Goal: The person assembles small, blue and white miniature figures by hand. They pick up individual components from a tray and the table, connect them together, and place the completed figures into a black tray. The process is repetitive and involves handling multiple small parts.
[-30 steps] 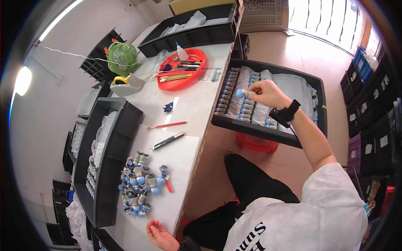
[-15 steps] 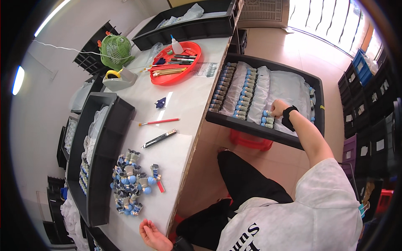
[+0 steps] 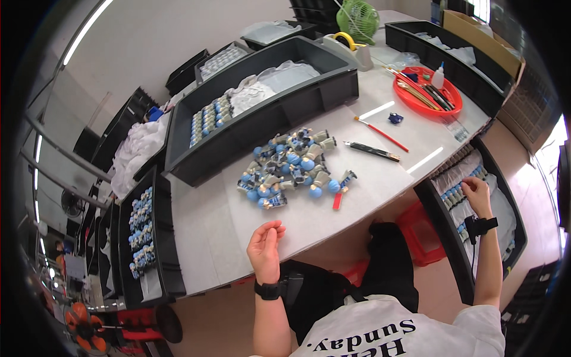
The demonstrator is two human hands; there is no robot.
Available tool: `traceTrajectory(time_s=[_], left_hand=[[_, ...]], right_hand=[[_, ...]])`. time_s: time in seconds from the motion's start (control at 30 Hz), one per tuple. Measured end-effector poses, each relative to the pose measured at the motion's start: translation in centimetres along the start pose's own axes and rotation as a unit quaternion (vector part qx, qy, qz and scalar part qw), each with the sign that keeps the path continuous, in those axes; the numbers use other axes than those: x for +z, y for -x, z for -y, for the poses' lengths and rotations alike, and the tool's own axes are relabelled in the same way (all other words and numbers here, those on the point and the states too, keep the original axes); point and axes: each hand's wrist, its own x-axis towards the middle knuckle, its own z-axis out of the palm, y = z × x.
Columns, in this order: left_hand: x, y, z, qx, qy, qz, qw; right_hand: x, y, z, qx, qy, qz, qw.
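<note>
My left hand [image 3: 265, 247] hovers by the table's front edge, palm up, fingers loosely curled and holding nothing. Beyond it lies a heap of small figurines [image 3: 291, 163] with blue heads and grey-beige bodies. One figurine [image 3: 342, 182] rests at the heap's right side, next to a small red strip [image 3: 337, 202]. My right hand [image 3: 477, 193] reaches into the black tray [image 3: 463, 265] at the right, fingers bent and closed over the rows of figurines [image 3: 453, 195]. Whatever lies between those fingertips is hidden. White padding [image 3: 505, 208] separates the rows there.
A long black crate [image 3: 262, 122] with figurines and padding stands behind the heap. Another black tray [image 3: 178, 279] holds rows at the left. A red-handled brush [image 3: 386, 137], a black pen-like tool [image 3: 372, 151] and a red dish [image 3: 453, 107] of tools lie rightward. A red stool [image 3: 425, 238] stands below.
The view has swung left, bringing in the left tray. My right hand has moved from the short near row to a farther row. My left hand stays near the table edge, still empty.
</note>
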Motion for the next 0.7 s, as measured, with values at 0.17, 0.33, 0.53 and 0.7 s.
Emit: traceTrajectory(time_s=[0.17,0.33,0.53,0.7], left_hand=[[-0.7,0.0,0.4,0.005,0.014,0.008,1.000],[-1.2,-0.2,0.6,0.007,0.026,0.029,0.999],[-0.9,-0.2,0.6,-0.002,0.027,0.037,0.999],[-1.0,-0.2,0.6,0.000,-0.004,0.028,1.000]], right_hand=[[5.8,0.8,17.6,-0.220,-0.056,0.115,0.967],[12.5,0.6,23.2,-0.383,0.001,0.240,0.892],[15.6,-0.9,22.3,-0.405,0.080,0.283,0.866],[13.4,1.9,24.2,-0.364,-0.056,0.242,0.898]])
